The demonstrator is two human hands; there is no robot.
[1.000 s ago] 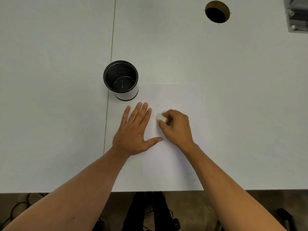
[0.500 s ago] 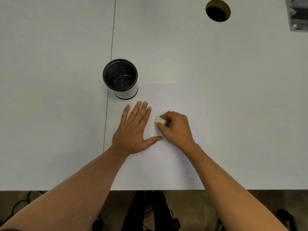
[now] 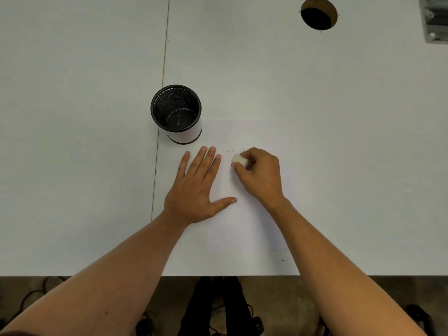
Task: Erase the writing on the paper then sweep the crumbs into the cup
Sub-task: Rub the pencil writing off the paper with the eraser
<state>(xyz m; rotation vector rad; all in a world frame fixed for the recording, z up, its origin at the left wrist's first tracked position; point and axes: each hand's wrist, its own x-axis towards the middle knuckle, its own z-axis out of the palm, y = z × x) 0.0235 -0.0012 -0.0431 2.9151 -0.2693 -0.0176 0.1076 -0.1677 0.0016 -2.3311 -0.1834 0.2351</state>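
A white sheet of paper lies on the white table, with faint pencil letters near its upper middle. My right hand pinches a small white eraser and presses it on the paper just below the letters, covering part of the second one. My left hand lies flat with fingers spread on the paper's left edge, holding nothing. A black mesh cup stands upright just beyond the paper's top-left corner, a little above my left fingertips.
The table's front edge runs below the paper, with the floor and dark shoes under it. A seam in the tabletop passes left of the cup. A round cable hole sits far back right, and a grey metal fixture at the top right corner.
My right hand with the eraser slid down and left on the paper, then back up toward the letters. My left hand stayed flat in place.
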